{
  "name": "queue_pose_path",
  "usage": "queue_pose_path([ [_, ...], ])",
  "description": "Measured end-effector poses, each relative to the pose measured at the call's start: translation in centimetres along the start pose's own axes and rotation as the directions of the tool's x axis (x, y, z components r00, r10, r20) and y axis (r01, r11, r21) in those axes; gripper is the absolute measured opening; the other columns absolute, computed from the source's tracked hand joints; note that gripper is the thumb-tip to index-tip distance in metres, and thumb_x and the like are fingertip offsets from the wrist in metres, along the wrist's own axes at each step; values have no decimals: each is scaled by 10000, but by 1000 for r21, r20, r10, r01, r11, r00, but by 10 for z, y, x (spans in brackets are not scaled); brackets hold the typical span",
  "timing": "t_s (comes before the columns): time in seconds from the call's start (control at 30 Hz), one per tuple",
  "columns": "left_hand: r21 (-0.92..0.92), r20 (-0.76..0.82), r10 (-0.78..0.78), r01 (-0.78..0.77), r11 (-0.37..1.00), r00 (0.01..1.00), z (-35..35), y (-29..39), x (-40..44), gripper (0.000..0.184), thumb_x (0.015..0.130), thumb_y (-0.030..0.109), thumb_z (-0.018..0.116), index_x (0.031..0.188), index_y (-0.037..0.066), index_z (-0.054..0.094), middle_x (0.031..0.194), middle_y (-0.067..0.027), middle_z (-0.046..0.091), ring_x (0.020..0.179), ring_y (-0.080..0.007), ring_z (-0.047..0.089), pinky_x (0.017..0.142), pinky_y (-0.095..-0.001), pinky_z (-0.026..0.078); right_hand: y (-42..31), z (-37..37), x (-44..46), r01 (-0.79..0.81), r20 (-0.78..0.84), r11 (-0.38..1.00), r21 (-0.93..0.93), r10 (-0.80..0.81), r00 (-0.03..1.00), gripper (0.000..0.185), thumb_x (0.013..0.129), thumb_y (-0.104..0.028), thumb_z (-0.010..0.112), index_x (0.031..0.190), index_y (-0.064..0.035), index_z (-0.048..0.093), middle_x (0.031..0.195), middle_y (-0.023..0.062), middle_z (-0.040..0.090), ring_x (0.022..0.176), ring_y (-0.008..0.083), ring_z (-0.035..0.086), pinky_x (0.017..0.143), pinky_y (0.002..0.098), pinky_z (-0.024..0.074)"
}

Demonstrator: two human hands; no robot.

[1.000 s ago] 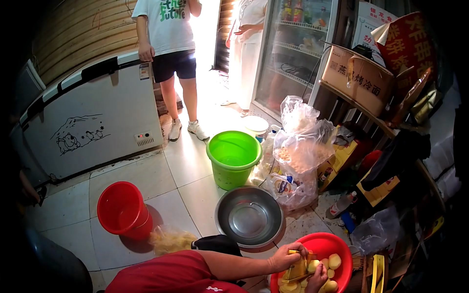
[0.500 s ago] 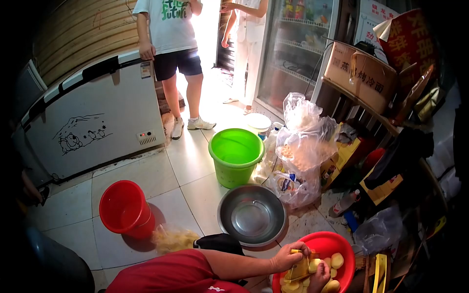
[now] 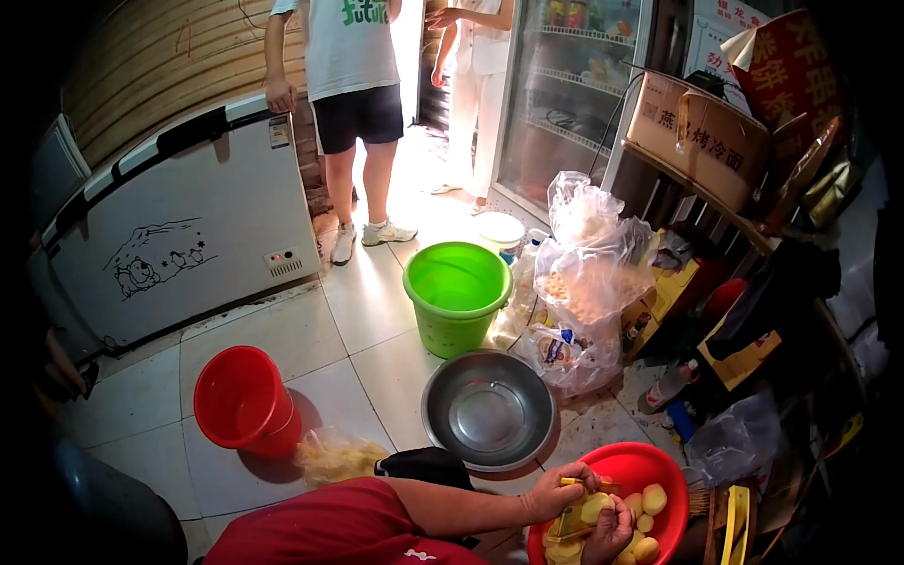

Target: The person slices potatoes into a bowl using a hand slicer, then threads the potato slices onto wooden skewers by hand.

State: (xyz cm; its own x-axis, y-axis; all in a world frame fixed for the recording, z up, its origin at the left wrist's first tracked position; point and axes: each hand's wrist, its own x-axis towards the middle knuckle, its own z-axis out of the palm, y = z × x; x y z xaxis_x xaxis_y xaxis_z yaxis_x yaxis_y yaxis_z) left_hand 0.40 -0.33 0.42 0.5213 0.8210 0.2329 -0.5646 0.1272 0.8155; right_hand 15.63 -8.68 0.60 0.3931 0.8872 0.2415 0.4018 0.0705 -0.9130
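One metal basin [image 3: 487,416] lies near the red tub [image 3: 642,460].

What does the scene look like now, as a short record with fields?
left hand: grip on yellow slicer
right hand: grip on peeled potato, against the slicer
under the hands: red tub with more potatoes
floor nearby: steel bowl, green bucket, red bucket
beyond the bowl, to its right: clear bags
back: white freezer, glass-door fridge
people: two, standing near the doorway
unclear: contents of the bags
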Motion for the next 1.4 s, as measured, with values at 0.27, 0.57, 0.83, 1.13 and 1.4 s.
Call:
queue_pose_path([
  [0.27, 43, -47, -1, 3, 999, 999, 5, 5, -1, 165, 744, 79, 493, 884, 9, 545, 980, -69, 574, 976, -163, 530, 922, -295, 406, 3, -1, -6, -112, 58, 990, 85, 107, 993, 294, 932, -132, 566, 1152, 64, 565, 1064, 125, 624, 947, 195, 600, 838, 297, 483],
  [0.57, 213, 6, 39, -40, 976, 999, 3, -2, 4, 152, 721, 85, 504, 852, 20, 545, 957, -65, 581, 957, -170, 532, 891, -308, 413, 123, -44, 44, -203, -119, 932, -301, 174, 978, 364, 891, -251, 604, 1122, 28, 634, 1040, 157, 654, 953, 245, 598, 886, 317, 457],
  [0.83, 147, -3, 38, -37, 988, 999, 2, 2, -1, 148, 724, 83, 504, 848, 20, 555, 960, -73, 572, 967, -184, 533, 908, -311, 407, -10, -4, -2, -119, 44, 992, 40, 118, 992, 214, 897, -170, 617, 980, 26, 641, 908, 110, 614, 875, 205, 598, 799, 303, 484],
  [1.13, 193, -8, 22, -20, 981, 1000, -1, 0, 1, 119, 742, 56, 496, 842, 16, 547, 970, -77, 570, 979, -178, 528, 924, -307, 396, 89, -32, 37, -261, -71, 932, -253, 251, 965, 285, 894, -249, 614, 1038, -7, 658, 869, 106, 658, 831, 190, 597, 767, 316, 487],
  [1.4, 159, -17, 55, -52, 986, 998, -2, -8, -2, 132, 737, 45, 497, 852, 14, 553, 971, -73, 573, 993, -175, 527, 930, -303, 396, 14, -21, 11, -128, 52, 946, -298, 150, 987, 292, 895, -277, 602, 1023, -19, 652, 892, 130, 647, 819, 231, 590, 782, 338, 474],
])
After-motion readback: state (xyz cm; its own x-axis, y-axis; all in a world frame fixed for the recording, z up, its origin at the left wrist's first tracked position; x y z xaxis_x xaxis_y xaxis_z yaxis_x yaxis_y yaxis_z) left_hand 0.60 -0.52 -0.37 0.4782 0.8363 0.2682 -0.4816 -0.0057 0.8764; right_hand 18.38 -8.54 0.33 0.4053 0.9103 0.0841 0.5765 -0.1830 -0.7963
